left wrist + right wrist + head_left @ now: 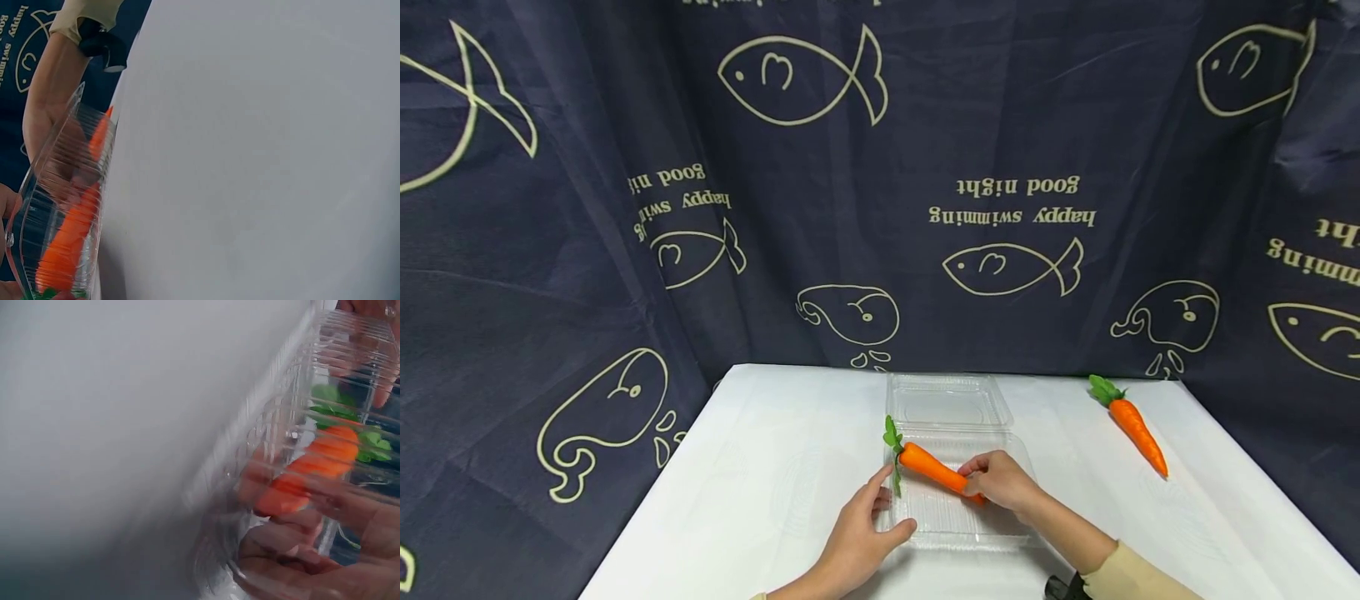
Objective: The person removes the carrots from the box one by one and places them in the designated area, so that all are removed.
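Observation:
My right hand (1002,482) pinches the narrow end of an orange carrot (931,465) between thumb and fingers. This carrot lies slanted across a clear plastic box (951,521), its green leaves (891,435) over the box's left rim. Beside that rim is my left hand (863,527), thumb and fingers spread apart, the fingertips close to the leaves. Through the ribbed wall in the left wrist view, the carrot (65,244) runs along the box. In the right wrist view, the right hand's fingers (294,569) show partly through clear plastic around the carrot's end.
The box's hinged lid (951,404) lies folded back on the far side. A second carrot (1138,433) with green leaves lies at the right on the white table (760,467). A dark curtain (880,183) with fish drawings hangs behind and at both sides.

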Available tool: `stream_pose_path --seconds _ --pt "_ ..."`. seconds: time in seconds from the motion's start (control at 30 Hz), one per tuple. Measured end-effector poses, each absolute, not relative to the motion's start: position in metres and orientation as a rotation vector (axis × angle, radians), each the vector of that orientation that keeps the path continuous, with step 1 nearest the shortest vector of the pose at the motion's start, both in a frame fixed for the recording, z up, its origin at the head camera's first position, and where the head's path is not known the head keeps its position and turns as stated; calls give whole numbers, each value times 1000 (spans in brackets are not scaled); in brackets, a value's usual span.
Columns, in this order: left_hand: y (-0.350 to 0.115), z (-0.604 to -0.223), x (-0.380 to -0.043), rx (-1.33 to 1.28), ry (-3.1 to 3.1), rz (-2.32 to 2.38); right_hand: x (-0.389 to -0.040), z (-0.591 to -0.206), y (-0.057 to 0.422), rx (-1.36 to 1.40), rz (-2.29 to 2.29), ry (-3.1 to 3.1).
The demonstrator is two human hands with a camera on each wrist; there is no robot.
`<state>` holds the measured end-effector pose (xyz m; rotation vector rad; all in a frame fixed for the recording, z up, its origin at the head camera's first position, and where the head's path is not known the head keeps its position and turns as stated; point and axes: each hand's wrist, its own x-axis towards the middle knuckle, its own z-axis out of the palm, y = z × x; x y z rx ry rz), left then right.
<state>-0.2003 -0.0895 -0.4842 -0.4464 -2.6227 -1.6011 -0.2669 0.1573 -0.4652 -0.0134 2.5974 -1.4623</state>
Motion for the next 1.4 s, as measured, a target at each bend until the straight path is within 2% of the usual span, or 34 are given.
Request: stream_pose_path --seconds 1.03,1.4 --pt "-90 -484 -200 -473 -2632 -1604 -266 -468 154 143 -1479 2517" --pt "-89 -483 -201 -481 -2631 -1602 -268 -468 155 115 -1547 2476"
